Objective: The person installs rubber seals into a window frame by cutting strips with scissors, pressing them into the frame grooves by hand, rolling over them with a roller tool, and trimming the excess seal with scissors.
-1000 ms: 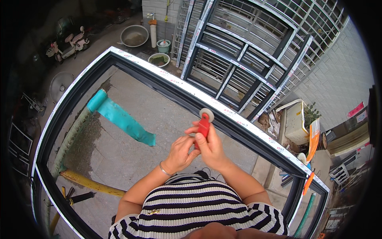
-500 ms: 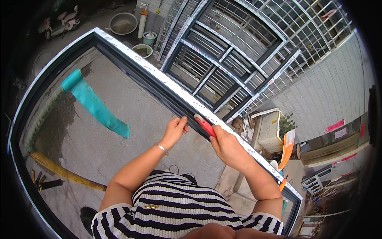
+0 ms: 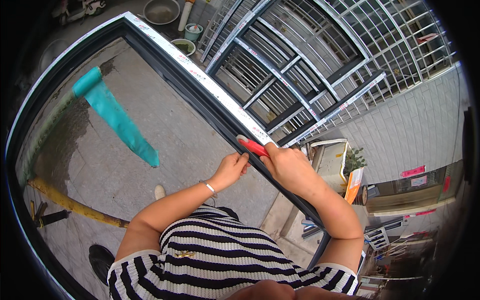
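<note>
A large window or door frame (image 3: 220,93), black with white printed film on its outer face, slants from upper left to lower right around me. My right hand (image 3: 294,170) is wrapped round a red-handled tool (image 3: 254,147) with a pale rounded tip. That tip rests at the frame's black inner channel (image 3: 192,100). Close below it, my left hand (image 3: 231,170) is closed, thumb and fingers pinched together beside the channel's inner edge. What the pinch holds, if anything, is too small or hidden to make out.
Inside the frame's outline, a teal sheet (image 3: 117,122) unrolls over concrete near a yellow curved pipe (image 3: 75,207). More film-covered frames (image 3: 285,80) lean against metal bars beyond. A white foam box (image 3: 330,165) and a plant (image 3: 354,160) stand to the right; basins (image 3: 161,11) sit at the back.
My hands have shifted slightly right along the frame, and the red tool now lies flatter. My left hand is closer to it. The view has moved, and a shoe now shows at the frame's inside.
</note>
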Tool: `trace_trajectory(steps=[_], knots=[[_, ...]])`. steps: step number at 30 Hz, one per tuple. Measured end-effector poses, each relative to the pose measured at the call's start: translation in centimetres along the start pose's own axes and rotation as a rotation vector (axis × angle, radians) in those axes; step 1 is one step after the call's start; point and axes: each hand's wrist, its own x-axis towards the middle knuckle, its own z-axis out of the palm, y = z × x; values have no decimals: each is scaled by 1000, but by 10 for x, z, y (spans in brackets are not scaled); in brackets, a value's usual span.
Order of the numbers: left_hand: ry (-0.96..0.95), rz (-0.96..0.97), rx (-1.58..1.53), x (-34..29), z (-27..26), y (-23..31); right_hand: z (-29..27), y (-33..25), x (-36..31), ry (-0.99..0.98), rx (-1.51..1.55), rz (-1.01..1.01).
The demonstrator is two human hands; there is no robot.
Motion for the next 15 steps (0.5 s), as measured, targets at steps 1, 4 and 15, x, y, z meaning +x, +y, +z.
trace_trajectory(steps=[1,4,15], knots=[[3,21,11,1,2,-1,3,-2,2,9,-59,-12],[-4,58,12,2,3,-4,7,-5,7,-61,-134,-3],[55,159,38,2,6,-10,15,-11,26,-111,-137,3]])
